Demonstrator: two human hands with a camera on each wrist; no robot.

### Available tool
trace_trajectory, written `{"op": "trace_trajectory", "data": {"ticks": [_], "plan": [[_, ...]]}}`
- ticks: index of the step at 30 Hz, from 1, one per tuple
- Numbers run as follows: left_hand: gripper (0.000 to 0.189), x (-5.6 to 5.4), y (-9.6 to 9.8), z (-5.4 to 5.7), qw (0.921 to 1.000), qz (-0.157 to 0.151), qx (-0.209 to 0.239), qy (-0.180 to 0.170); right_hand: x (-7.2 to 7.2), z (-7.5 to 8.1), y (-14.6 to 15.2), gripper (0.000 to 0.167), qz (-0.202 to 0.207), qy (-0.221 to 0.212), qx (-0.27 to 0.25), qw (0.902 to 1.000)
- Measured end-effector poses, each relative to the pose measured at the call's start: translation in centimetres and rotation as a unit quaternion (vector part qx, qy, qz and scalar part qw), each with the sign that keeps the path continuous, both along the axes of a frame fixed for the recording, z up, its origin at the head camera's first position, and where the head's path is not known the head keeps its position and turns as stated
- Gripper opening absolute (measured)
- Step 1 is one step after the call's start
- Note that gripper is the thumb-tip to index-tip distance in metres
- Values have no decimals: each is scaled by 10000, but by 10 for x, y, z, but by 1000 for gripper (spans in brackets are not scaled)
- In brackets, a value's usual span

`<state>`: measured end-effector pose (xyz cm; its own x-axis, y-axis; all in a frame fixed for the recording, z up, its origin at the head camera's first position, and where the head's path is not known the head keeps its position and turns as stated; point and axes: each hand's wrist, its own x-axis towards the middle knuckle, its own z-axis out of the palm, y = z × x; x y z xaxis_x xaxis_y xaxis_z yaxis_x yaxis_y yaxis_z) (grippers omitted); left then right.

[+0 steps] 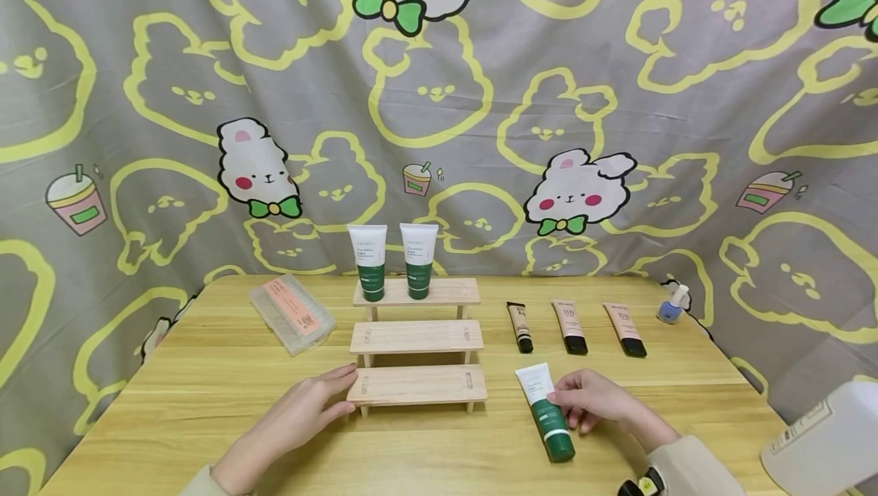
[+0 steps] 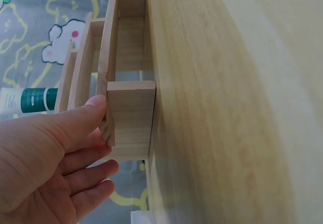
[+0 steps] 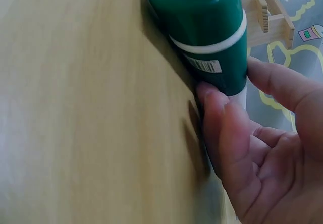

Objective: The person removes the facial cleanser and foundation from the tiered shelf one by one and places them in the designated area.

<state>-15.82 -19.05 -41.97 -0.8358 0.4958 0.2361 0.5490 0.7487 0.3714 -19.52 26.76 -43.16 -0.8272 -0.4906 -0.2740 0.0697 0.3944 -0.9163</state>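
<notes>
A three-step wooden display stand (image 1: pixel 416 385) stands mid-table. My left hand (image 1: pixel 302 416) holds the left end of its lowest step; in the left wrist view, the thumb (image 2: pixel 93 103) is at the board's edge and the other fingers are loosely bent. Two white-and-green squeeze tubes (image 1: pixel 370 260) (image 1: pixel 418 260) stand cap down on the top step. To the right of the stand, my right hand (image 1: pixel 593 401) grips a third such squeeze tube (image 1: pixel 545 412) by its side, thumb and fingers on opposite sides. Its green cap (image 3: pixel 197 12) points toward me, low over the table.
Three small cosmetic tubes (image 1: pixel 521 326) (image 1: pixel 569 326) (image 1: pixel 625 330) lie in a row at the back right, with a blue nail polish bottle (image 1: pixel 674 305) beyond them. A clear plastic case (image 1: pixel 293 315) lies back left. A white container (image 1: pixel 823 439) is at the right edge. Patterned curtain (image 1: pixel 439 100) hangs behind.
</notes>
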Motion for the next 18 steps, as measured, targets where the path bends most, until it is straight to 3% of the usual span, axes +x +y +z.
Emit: {"op": "trace_trajectory", "data": {"ticks": [18], "plan": [[45, 0, 0, 0, 10000, -23, 16, -25, -1, 0, 5, 25, 186, -238, 91, 9995]]}}
